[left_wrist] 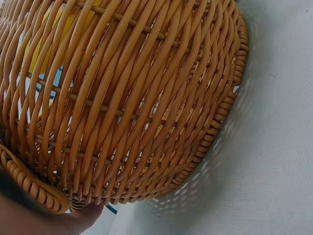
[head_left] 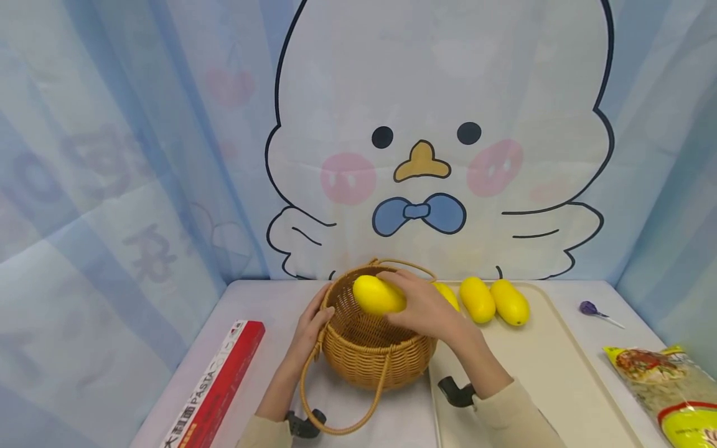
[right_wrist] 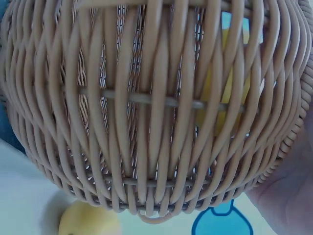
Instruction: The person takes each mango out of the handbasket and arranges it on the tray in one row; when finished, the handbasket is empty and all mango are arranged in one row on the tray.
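A round wicker basket [head_left: 366, 367] stands on the table, one handle hanging down toward me and the other at the far side. My left hand [head_left: 305, 330] grips its left rim, thumb over the edge. Above the basket's opening, my right hand [head_left: 426, 306] holds a smooth yellow oval fruit [head_left: 376, 295] by its right end. In the left wrist view the woven side [left_wrist: 127, 98] fills most of the picture, with the left hand [left_wrist: 63, 218] at the lower corner. Through the weave in the right wrist view shows the yellow fruit [right_wrist: 227, 93], the right hand [right_wrist: 288, 191] beside it.
A cream tray [head_left: 538, 379] lies right of the basket, with yellow fruits [head_left: 510, 303] at its far end, one partly behind my right hand. A purple lollipop [head_left: 589, 308] and a food bag [head_left: 666, 386] lie farther right. At left lies a red pasta box [head_left: 224, 386].
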`<action>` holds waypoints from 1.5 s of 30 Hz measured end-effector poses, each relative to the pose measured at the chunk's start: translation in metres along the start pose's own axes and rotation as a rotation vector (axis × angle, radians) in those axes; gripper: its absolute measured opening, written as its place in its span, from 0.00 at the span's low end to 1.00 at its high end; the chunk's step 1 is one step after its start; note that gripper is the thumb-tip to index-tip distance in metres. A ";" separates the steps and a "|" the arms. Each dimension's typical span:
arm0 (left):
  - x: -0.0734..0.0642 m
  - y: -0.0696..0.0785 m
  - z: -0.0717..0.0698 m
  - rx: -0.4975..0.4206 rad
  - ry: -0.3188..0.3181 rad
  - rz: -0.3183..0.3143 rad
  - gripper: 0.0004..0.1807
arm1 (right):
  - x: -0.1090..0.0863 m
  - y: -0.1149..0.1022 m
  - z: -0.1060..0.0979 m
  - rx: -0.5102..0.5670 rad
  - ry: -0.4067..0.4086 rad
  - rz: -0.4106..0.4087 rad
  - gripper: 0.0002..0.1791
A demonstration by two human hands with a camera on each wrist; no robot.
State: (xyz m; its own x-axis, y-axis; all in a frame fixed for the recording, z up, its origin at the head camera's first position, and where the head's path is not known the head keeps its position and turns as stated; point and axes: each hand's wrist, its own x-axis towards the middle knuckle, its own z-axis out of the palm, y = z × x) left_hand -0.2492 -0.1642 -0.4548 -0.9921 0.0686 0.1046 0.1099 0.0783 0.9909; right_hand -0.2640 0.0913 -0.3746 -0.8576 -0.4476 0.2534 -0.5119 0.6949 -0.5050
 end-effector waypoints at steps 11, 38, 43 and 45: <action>0.001 0.000 0.001 -0.013 -0.006 0.007 0.31 | -0.009 0.006 -0.011 0.047 0.140 -0.021 0.39; 0.000 0.001 0.001 -0.024 0.006 -0.002 0.29 | -0.043 0.065 -0.042 0.050 0.456 0.039 0.39; 0.000 0.001 0.001 -0.020 0.009 0.001 0.29 | -0.050 0.084 -0.039 0.030 0.478 0.077 0.39; 0.000 0.000 0.000 -0.018 0.016 0.001 0.29 | -0.052 0.090 -0.038 0.027 0.479 0.092 0.39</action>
State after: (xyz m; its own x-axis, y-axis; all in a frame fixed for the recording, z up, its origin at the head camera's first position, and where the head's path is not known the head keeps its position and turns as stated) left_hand -0.2490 -0.1638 -0.4545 -0.9929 0.0525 0.1065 0.1096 0.0604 0.9921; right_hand -0.2678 0.1984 -0.4021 -0.8289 -0.0715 0.5548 -0.4370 0.7018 -0.5625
